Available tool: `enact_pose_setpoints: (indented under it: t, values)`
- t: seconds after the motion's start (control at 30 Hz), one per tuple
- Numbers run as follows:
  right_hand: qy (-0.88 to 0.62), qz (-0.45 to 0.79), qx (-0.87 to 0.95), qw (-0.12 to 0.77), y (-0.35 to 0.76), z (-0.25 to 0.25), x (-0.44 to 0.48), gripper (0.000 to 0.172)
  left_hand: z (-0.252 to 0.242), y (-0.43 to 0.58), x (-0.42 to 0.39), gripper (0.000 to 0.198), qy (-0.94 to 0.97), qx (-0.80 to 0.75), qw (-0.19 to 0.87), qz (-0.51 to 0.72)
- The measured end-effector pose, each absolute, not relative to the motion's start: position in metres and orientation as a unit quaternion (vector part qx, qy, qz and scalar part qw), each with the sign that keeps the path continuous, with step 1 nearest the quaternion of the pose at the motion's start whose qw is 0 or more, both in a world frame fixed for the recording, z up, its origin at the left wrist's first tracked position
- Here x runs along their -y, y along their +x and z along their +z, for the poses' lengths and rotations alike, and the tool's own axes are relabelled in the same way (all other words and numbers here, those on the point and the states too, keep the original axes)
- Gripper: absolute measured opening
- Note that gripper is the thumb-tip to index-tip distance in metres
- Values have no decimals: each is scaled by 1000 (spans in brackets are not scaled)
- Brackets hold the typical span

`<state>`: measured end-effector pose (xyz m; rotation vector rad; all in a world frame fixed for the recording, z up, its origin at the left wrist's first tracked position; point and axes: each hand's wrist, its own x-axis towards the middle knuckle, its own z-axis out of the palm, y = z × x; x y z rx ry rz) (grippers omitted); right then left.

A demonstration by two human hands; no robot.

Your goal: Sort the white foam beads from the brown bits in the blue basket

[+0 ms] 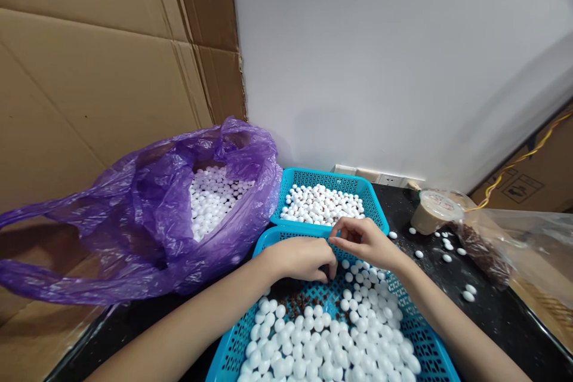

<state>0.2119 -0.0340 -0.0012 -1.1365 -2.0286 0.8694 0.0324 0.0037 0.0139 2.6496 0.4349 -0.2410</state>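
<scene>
My left hand (304, 258) reaches into the near blue basket (432, 334), its fingers curled downward and pressed together over the far part of the floor. Whatever those fingertips hold is hidden. Beside it, close to the basket's far rim, my right hand (364, 243) has thumb and forefinger drawn together in a pinch near my left knuckles. Anything in that pinch is too small to make out. White balls (322, 340) fill the near and right parts of this basket. Dark reddish-brown bits (298, 304) lie on the bare floor below my left hand.
A second blue basket (331, 178) of white balls stands behind. To the left, an open purple plastic bag (237, 233) holds more. On the black countertop (501, 334) at right are stray balls (468, 292), a lidded cup (432, 213) and a clear bag with brown contents (483, 253).
</scene>
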Motion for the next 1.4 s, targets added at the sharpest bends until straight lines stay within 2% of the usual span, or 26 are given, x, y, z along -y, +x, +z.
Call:
enact_pose_setpoints:
  t: [0.47,0.63,0.9,1.07,1.23,1.4]
  values:
    - [-435,330,774,321,213,0,34,20,14,33,-6,20,952,-125,260,-104]
    - [-433,328,775,323,212,0,34,18,15,34,-5,18,952,-146,248,-105]
    - [-436,333,771,323,212,2,35,19,14,33,-6,26,960,-163,202,-104]
    - [-433,332,773,324,213,1,34,17,13,32,-7,24,951,-160,242,-108]
    - [-430,335,771,331,212,2,34,16,15,32,-7,28,950,-183,231,-103]
    - [-429,343,766,334,211,2,34,14,8,32,-11,19,949,-188,235,-93]
